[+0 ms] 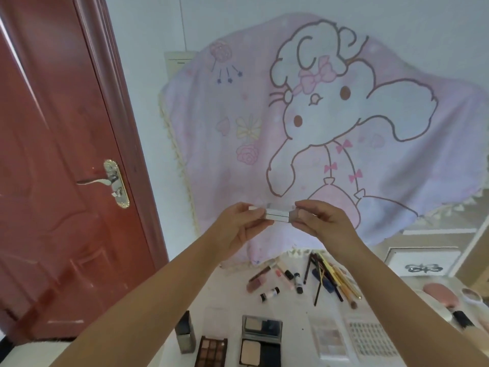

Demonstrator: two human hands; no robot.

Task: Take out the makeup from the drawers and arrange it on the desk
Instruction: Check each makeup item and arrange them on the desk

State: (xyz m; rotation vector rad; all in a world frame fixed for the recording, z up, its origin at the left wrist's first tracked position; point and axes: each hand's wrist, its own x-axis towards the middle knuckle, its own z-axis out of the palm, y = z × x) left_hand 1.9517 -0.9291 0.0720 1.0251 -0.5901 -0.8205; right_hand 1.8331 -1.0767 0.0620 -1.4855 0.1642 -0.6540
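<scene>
A small silver rectangular case (pixel 276 214) is held up in the air in front of a pink cartoon blanket (pixel 317 128), well above the tabletop (pixel 230 295). Both hands pinch it by its ends: the left hand (pixel 242 225) grips the left end between thumb and curled fingers, and the right hand (pixel 321 221) grips the right end the same way. The case lies level between them, its long side running left to right. Whether it is one piece or two stacked pieces cannot be told.

Below the hands, makeup lies spread on the white tabletop. Near the back, small tubes and bottles (pixel 275 283) lie at angles beside one another, and to their right a bundle of pencils and brushes (pixel 330 278) lies fanned out, some crossing. At the front, a tall dark grey box (pixel 185 336) stands upright; just beside it lies an open eyeshadow palette (pixel 211 352) with brown shades. Next come two open powder compacts (pixel 262 340), one behind the other, then a clear packet (pixel 330 340) and a sheet of small stickers (pixel 370 339). At the far right a pink oval brush (pixel 440 295) and a black-bristled brush (pixel 461 319) lie near the edge.

A red-brown door (pixel 60 154) with a metal handle (pixel 105 178) stands to the left.
</scene>
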